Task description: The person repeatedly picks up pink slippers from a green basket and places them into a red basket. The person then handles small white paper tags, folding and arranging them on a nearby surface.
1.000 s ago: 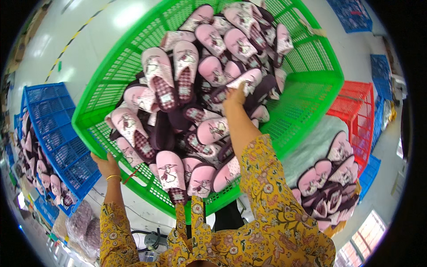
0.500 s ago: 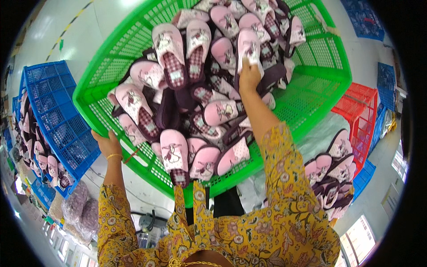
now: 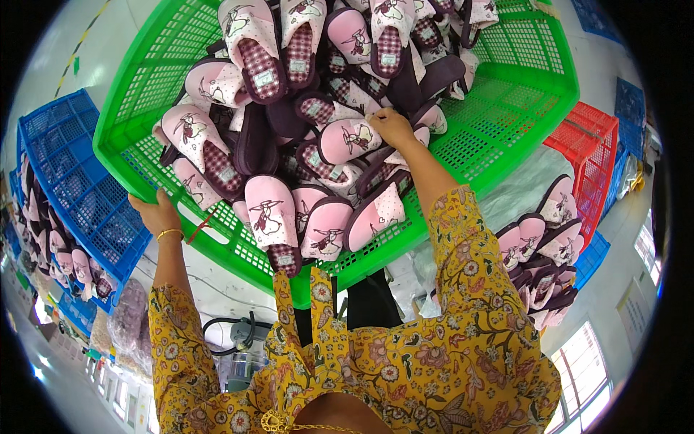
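Observation:
A large green plastic basket holds a heap of pink slippers with dark soles, checked insoles and an animal design on the uppers. My left hand is closed round the basket's near left rim. My right hand reaches into the heap, fingers pinched at the edge of a pink slipper lying on its side. Just beyond that hand, another slipper lies with its checked insole showing. A slipper rests toe-up against the near wall. Its dark-edged heel touches the rim.
To the left stands a blue crate beside more pink slippers. On the right a red crate stands behind another slipper pile. A grey machine part with a hose sits below the basket.
My right hand has left the farther slipper and come nearer, to the slipper lying on its side. The basket appears higher in the picture. My left hand stays on its rim.

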Tool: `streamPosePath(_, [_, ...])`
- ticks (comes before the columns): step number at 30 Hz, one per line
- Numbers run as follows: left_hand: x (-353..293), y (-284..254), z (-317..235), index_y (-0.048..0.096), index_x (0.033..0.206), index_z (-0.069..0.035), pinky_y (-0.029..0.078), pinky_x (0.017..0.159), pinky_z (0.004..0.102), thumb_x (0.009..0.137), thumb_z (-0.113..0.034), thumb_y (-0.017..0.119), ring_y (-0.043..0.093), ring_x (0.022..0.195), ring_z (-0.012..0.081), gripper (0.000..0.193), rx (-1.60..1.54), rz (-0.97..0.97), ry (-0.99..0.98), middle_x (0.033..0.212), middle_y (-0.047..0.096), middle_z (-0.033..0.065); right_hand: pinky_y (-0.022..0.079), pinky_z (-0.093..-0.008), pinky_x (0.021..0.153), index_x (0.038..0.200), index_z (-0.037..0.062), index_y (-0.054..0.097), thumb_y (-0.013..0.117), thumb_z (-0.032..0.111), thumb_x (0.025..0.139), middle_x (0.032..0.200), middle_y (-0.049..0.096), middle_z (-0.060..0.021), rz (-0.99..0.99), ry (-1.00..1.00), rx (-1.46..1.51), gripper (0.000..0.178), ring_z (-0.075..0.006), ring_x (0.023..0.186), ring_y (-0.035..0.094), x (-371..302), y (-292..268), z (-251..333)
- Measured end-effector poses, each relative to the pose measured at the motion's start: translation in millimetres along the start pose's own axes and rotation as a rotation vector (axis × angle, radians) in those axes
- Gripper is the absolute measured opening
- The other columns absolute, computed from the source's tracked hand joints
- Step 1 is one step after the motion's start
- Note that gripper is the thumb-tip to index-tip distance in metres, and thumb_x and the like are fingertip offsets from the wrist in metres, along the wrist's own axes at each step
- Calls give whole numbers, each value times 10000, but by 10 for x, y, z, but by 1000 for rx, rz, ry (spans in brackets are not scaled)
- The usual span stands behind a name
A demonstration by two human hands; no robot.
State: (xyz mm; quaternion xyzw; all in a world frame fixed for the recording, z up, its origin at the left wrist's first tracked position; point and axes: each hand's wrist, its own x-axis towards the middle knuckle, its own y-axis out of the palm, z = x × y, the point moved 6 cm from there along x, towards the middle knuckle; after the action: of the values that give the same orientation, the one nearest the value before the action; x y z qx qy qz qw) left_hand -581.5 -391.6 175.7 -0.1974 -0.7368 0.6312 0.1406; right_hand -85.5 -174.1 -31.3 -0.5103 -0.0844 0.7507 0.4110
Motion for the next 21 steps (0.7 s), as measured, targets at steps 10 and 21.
streamPosePath(10, [39, 52, 90, 230, 1407, -17, 462, 829, 467, 826, -251, 609, 581, 1003, 437, 731, -46, 6, 21, 1169, 572, 273, 470, -272, 805, 1182, 37, 565, 653, 52, 826, 1022, 621, -57, 119, -56, 639, 368, -145, 885, 585, -38, 409, -27])
streamPosePath(21, [-16, 3, -11, 176, 1437, -26, 478, 804, 443, 839, -202, 592, 610, 965, 402, 748, -56, 12, -34, 1127, 606, 247, 497, -324, 829, 1142, 56, 483, 567, 97, 916, 1073, 572, -74, -72, 13, 1848, 245, -182, 947, 589, -245, -493, 781])
